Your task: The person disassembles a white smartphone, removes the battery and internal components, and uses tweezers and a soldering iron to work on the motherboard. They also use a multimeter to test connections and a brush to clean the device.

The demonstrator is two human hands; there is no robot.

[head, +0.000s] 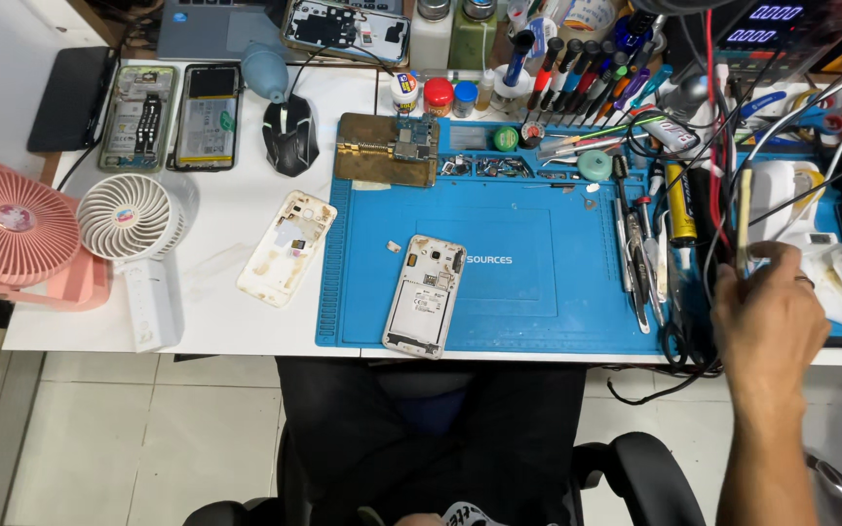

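At the far left of the worktop (216, 205) I see a pink fan (14, 230) with a smaller white fan (131, 216) just beside it, and behind them two opened phones (172, 117) lying side by side. A black mouse (290, 134) sits to their right, and nearer the front edge a white back cover (287, 247) lies tilted on the bare white surface. Next comes the blue mat (538, 282); an opened white phone (426, 295) rests on its left part, near the front edge, with a small loose chip (394, 246) just up-left of it. At the mat's back left corner a circuit board (413, 141) sits in a brass-coloured holder (372, 151). Further right, a row of screwdrivers (587, 73) stands at the back, and tweezers (640, 263) lie along the mat's right side among black and red cables (718, 146). My right hand (770, 317) reaches in at the far right, over the mat's edge; its grip is closed on a thin pale stick-like tool (743, 219) that points away from me, well apart from the white phone. A crumpled white cloth (835, 268) lies just beyond the hand. My left hand is out of view
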